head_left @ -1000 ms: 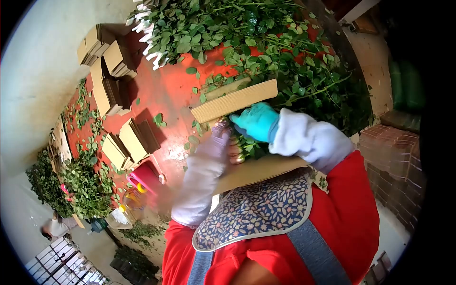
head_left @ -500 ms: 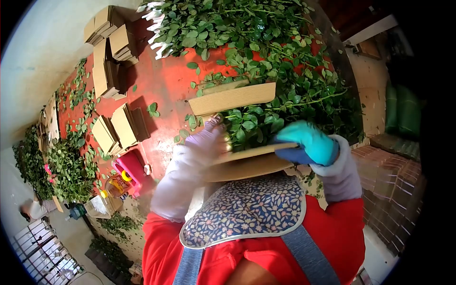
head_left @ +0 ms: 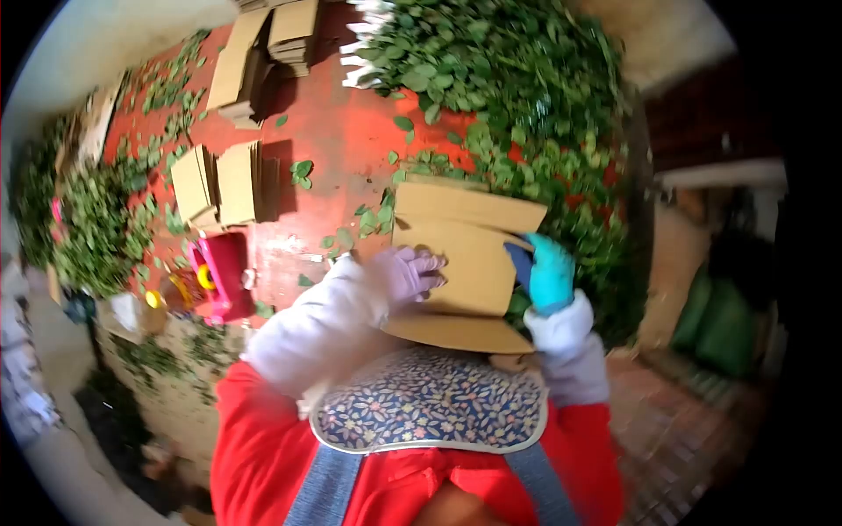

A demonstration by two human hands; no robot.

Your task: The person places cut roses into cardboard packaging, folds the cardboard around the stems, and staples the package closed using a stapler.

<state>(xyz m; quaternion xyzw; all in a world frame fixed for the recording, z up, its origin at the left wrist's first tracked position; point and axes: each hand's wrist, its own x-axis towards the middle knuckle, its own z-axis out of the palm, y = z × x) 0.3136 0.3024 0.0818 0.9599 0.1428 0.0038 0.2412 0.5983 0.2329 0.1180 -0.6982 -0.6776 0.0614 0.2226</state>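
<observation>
A brown cardboard sheet (head_left: 460,263) lies flat in front of me, between a raised back flap (head_left: 469,206) and a front flap (head_left: 460,333) near my apron. My left hand (head_left: 414,273), in a pale lilac glove, rests on the sheet's left part with its fingers spread. At the right edge of the sheet is my right hand (head_left: 545,270), in a turquoise and dark blue glove, its thumb and fingers pinching that edge. The rose stems and leaves beneath the sheet are mostly covered.
Leafy stems (head_left: 500,70) are heaped at the back right of the red table (head_left: 338,131). Folded cardboard stacks (head_left: 237,184) stand on the left, with a pink object (head_left: 226,276) and a yellow-capped bottle (head_left: 180,289) nearer. More foliage (head_left: 101,219) lies far left.
My right hand has brought a cardboard sheet over the stems, which showed before. My left hand has moved from beside the stems onto the sheet. The view has shifted.
</observation>
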